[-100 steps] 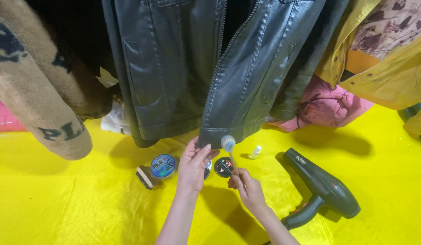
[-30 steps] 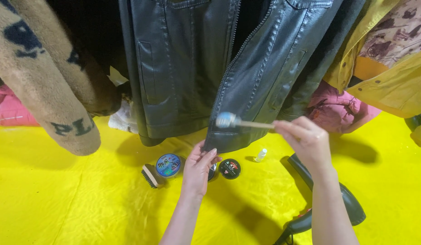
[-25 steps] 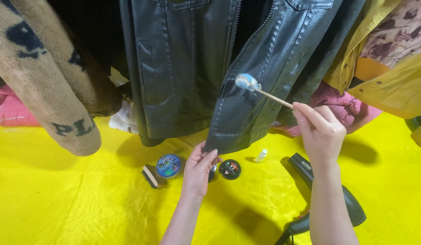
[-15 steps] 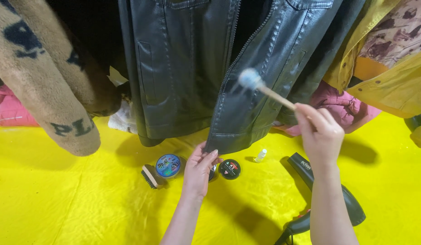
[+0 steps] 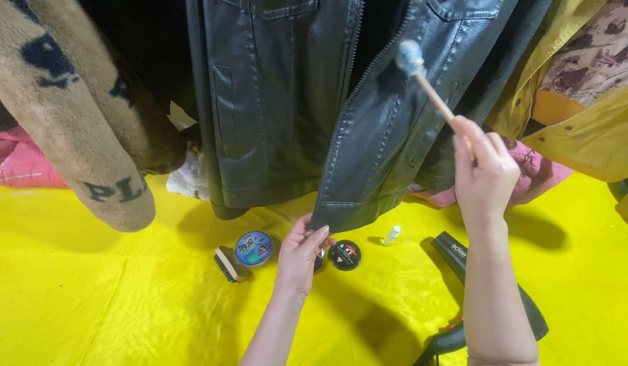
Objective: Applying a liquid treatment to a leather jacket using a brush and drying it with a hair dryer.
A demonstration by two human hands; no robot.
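A black leather jacket (image 5: 280, 102) hangs open in front of me. My right hand (image 5: 485, 169) holds a thin wooden-handled dauber brush (image 5: 422, 78) with a pale round head pressed against the jacket's right front panel. My left hand (image 5: 299, 256) grips the bottom hem of that same panel. Below on the yellow sheet (image 5: 90, 305) lie a black round tin (image 5: 344, 255), a blue round tin lid (image 5: 253, 248) and a small bristle brush (image 5: 225, 263).
A beige fleece sleeve (image 5: 77, 129) hangs at the left, a yellow coat (image 5: 585, 129) at the right, pink cloth (image 5: 23, 163) behind. A dark hair dryer (image 5: 493, 298) and a tiny clear bottle (image 5: 391, 235) lie on the sheet near my right arm.
My right hand lifted the dauber from the tins up to the jacket panel and moved its head higher along the leather. My left hand stayed at the hem.
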